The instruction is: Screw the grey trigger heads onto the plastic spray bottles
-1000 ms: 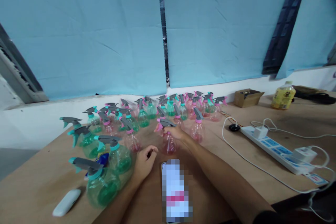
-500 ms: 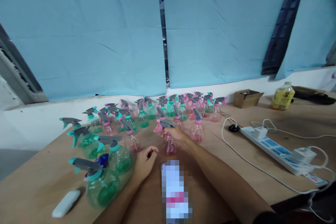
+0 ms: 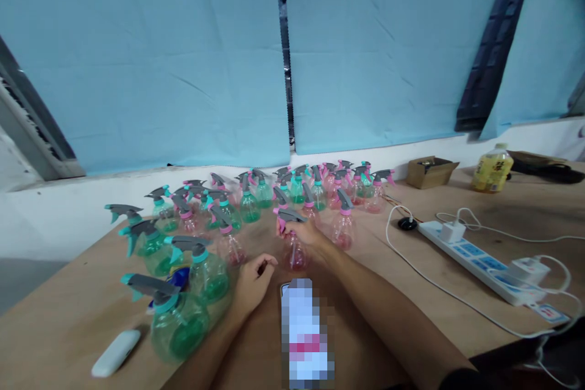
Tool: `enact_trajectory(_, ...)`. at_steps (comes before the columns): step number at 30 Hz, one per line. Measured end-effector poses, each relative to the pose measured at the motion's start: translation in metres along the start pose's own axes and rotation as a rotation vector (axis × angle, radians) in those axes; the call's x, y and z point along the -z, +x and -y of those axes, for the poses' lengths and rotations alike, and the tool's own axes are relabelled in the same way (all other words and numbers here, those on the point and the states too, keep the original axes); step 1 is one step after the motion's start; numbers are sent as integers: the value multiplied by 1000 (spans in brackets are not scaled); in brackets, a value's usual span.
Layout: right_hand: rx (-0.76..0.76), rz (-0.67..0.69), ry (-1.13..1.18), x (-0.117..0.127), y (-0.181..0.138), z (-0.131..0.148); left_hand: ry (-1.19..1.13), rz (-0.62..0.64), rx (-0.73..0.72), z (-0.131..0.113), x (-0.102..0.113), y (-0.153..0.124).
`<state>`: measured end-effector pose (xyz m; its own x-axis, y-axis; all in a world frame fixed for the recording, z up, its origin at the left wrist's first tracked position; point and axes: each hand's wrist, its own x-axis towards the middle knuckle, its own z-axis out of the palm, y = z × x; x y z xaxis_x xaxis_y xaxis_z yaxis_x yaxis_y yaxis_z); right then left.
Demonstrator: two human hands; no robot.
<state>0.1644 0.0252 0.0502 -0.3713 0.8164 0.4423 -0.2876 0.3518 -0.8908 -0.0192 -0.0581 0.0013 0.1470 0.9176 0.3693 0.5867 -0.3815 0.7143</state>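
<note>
My right hand is wrapped around the neck of a clear pink spray bottle, just below its grey head and pink trigger. The bottle stands upright on the table. My left hand rests on the table to the left, its fingers loosely curled in with nothing visible in them. Close by are another pink spray bottle and a green spray bottle. A nearer green spray bottle stands by my left forearm. A phone with a blurred-out screen lies between my arms.
Several pink and green spray bottles crowd the table's back toward the wall. A white case lies at front left. On the right are a power strip with cables, a black puck, a cardboard box and a yellow-labelled bottle.
The fingers of my right hand have drawn in from the left, closer around the spray bottle's neck and trigger. My left hand has barely moved.
</note>
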Motion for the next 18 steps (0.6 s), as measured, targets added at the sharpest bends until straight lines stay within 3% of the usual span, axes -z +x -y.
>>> enact_trajectory(5, 3, 14, -13, 0, -2, -2, -10, 7, -8, -3, 1, -1)
enact_trajectory(10, 6, -79, -27, 4, -4, -17, 0, 11, -4, -4, 1, 0)
enact_trajectory(18, 277, -214, -165, -13, -12, -27, 3, 22, -82, -7, 4, -5)
